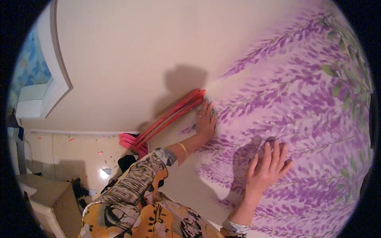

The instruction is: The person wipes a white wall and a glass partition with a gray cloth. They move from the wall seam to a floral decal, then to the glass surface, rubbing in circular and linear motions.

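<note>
A large pale sheet or wall surface point(119, 59) carries a painted pattern of purple blossom sprays point(305, 127) with green leaves on its right side. My left hand point(206, 123), with a yellow bracelet at the wrist, is over a small greyish thing, mostly hidden by the fingers. Long red strips point(168, 117) run from beside its fingertips down to a folded pink-red bundle point(134, 142); whether the hand grips them I cannot tell. Lower right, my right hand point(266, 166) has its fingers apart over the purple pattern, holding nothing visible. Its shadow falls just left of it.
A white frame point(53, 97) with blue flowered material behind it stands at the upper left. Below lies a light floor point(59, 148) with small scraps point(106, 171). A brown box-like piece point(49, 192) is at the lower left, beside a dark tangled thing point(80, 188).
</note>
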`<control>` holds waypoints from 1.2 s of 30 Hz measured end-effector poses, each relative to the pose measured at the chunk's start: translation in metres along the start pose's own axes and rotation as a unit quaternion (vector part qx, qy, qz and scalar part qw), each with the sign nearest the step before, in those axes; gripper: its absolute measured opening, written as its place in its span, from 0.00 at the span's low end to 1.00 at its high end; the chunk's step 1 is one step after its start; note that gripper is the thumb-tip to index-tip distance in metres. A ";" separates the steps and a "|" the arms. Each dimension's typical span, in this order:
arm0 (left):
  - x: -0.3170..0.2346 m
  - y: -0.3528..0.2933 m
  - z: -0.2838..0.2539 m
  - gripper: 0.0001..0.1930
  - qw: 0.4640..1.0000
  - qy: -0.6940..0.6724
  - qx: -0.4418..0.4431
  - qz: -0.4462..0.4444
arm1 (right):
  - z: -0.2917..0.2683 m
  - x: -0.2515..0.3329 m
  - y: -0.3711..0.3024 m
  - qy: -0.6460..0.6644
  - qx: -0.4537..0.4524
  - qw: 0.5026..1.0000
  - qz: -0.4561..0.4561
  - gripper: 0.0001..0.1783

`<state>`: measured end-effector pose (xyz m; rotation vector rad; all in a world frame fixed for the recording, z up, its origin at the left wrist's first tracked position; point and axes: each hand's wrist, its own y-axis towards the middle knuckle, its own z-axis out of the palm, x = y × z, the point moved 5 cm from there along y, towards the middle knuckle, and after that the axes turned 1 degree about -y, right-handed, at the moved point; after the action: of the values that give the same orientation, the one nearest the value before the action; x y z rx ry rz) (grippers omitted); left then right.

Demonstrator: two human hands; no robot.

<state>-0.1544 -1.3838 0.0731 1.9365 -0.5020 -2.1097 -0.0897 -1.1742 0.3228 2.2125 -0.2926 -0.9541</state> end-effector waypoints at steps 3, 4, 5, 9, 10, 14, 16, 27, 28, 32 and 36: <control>0.019 -0.021 -0.004 0.30 1.000 -0.004 0.023 -0.008 | 0.008 0.000 0.000 -0.004 0.003 1.000 -0.004 0.19; 0.032 -0.029 0.000 0.29 0.999 -0.008 0.026 -0.028 | 0.011 0.000 -0.001 -0.009 0.006 1.000 -0.003 0.18; 0.044 -0.038 0.005 0.29 0.998 -0.012 0.031 -0.048 | 0.014 -0.001 -0.002 -0.014 0.010 1.000 -0.002 0.18; 0.114 -0.085 0.017 0.28 0.995 -0.021 0.009 -0.095 | 0.017 -0.003 -0.003 -0.020 0.020 1.000 0.002 0.17; 0.149 -0.102 0.023 0.28 0.994 0.068 0.022 -0.079 | 0.013 0.002 0.002 -0.014 0.017 1.000 -0.005 0.17; 0.156 -0.139 0.046 0.27 0.939 0.248 0.188 -0.144 | 0.016 -0.004 -0.006 -0.023 0.027 0.999 0.008 0.16; 0.136 -0.129 0.042 0.27 0.946 0.219 0.151 -0.183 | 0.013 0.003 0.000 -0.004 0.022 1.000 0.009 0.16; -0.152 0.016 -0.009 0.34 0.983 -0.033 -0.019 0.182 | 0.001 0.005 0.007 0.047 0.011 0.999 0.008 0.15; -0.173 0.029 -0.014 0.34 0.978 -0.038 -0.015 0.203 | 0.000 0.005 0.008 0.046 0.009 0.999 0.006 0.15; -0.228 0.078 -0.010 0.32 0.957 -0.043 -0.008 0.287 | 0.004 -0.001 0.002 0.046 0.005 0.999 0.007 0.16; -0.234 0.119 -0.009 0.31 0.957 -0.034 -0.003 0.290 | 0.000 0.000 0.005 0.056 0.010 0.998 0.013 0.16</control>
<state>-0.1292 -1.4012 0.3339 1.4695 -0.9408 -1.7865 -0.0889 -1.1781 0.3264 2.2643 -0.2791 -0.8137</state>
